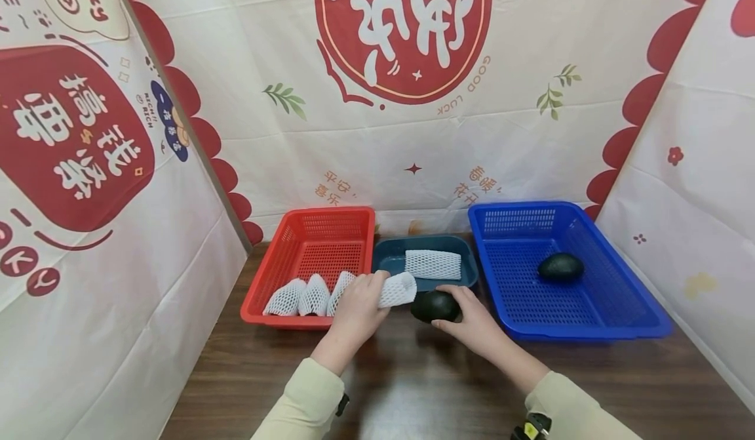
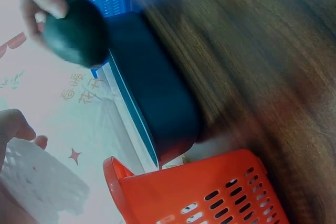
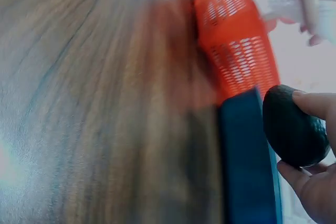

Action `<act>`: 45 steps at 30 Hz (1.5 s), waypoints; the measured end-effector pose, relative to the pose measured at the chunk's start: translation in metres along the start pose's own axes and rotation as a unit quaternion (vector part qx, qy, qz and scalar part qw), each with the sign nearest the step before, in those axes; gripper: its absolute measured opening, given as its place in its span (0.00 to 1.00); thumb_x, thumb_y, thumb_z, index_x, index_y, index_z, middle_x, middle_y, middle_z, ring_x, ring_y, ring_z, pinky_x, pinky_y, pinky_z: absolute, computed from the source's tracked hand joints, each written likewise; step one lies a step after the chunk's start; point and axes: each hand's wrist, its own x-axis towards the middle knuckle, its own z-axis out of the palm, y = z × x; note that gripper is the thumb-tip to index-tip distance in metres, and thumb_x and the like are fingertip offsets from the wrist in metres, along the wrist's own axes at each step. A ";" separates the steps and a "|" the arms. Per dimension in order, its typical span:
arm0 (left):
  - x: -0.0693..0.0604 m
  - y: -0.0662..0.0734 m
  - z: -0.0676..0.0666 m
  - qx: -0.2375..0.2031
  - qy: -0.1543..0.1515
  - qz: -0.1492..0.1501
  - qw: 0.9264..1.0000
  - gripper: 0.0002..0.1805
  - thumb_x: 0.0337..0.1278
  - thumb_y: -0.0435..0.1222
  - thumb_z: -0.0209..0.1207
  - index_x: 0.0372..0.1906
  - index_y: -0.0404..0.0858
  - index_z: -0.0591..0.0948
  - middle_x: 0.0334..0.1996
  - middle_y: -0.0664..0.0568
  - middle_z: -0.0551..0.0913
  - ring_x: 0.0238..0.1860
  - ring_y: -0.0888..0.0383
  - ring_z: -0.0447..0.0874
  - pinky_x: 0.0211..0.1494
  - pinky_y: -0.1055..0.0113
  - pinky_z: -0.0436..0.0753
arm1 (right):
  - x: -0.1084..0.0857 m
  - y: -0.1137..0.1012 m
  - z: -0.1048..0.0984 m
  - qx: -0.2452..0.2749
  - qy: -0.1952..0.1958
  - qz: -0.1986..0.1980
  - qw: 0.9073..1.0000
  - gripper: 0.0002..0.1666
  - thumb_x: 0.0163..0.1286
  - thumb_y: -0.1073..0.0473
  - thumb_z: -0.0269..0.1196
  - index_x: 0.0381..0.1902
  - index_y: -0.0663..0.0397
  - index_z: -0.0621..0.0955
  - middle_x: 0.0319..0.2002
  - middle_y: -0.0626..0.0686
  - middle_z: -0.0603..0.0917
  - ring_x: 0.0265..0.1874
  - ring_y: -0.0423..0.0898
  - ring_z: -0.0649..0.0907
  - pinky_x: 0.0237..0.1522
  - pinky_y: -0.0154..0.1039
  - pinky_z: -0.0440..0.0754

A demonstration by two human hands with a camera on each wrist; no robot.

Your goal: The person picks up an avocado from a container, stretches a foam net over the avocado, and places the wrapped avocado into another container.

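One avocado (image 1: 433, 306) is held just in front of the tray (image 1: 386, 256), between the two baskets. The thumb and fingers of the right hand (image 1: 476, 320) pinch it at one end. The fingers of the left hand (image 1: 361, 305) are curled round one white foam net (image 1: 398, 290), near the avocado.

Count: two bare avocados, the second (image 1: 561, 267) in the blue basket (image 1: 590, 330); five nets, being one in hand, one lying in the tray (image 1: 433, 265) and three in the red basket (image 1: 283, 322).

The left hand partly covers the third net in the red basket; the contents of these three are hard to make out. Both sleeves are cut off by the lower edge of the head view.

The table (image 1: 413, 387) is brown wood grain. White printed cloth (image 1: 236, 138) encloses it at the back and sides.
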 end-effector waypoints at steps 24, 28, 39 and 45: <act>-0.003 0.006 -0.001 0.007 -0.045 0.012 0.999 0.25 0.54 0.41 0.70 0.55 0.43 0.74 0.43 0.52 0.83 0.38 0.59 0.81 0.38 0.65 0.83 | -0.022 -0.046 -0.054 0.254 0.030 0.011 0.967 0.31 0.74 0.54 0.58 0.69 0.54 0.62 0.65 0.62 0.68 0.60 0.52 0.71 0.50 0.25 0.74; -0.002 0.009 -0.001 0.018 -0.052 0.027 0.998 0.25 0.54 0.42 0.69 0.56 0.43 0.74 0.43 0.52 0.82 0.37 0.59 0.82 0.38 0.65 0.83 | -0.022 -0.050 -0.053 0.289 0.019 0.006 0.957 0.29 0.75 0.56 0.56 0.69 0.55 0.62 0.65 0.61 0.67 0.57 0.42 0.74 0.50 0.29 0.76; -0.002 0.013 -0.004 0.011 -0.067 0.026 0.997 0.25 0.56 0.42 0.68 0.57 0.43 0.74 0.44 0.53 0.82 0.38 0.59 0.82 0.41 0.65 0.83 | -0.021 -0.048 -0.048 0.262 0.026 0.014 0.965 0.31 0.74 0.54 0.58 0.69 0.55 0.63 0.65 0.62 0.69 0.58 0.52 0.73 0.50 0.27 0.75; -0.002 0.014 -0.004 0.020 -0.045 0.042 0.998 0.21 0.57 0.42 0.67 0.52 0.44 0.74 0.36 0.55 0.84 0.30 0.61 0.82 0.34 0.68 0.82 | -0.020 -0.047 -0.045 0.205 0.041 -0.018 0.978 0.36 0.67 0.54 0.66 0.67 0.54 0.64 0.62 0.60 0.71 0.60 0.52 0.73 0.53 0.22 0.70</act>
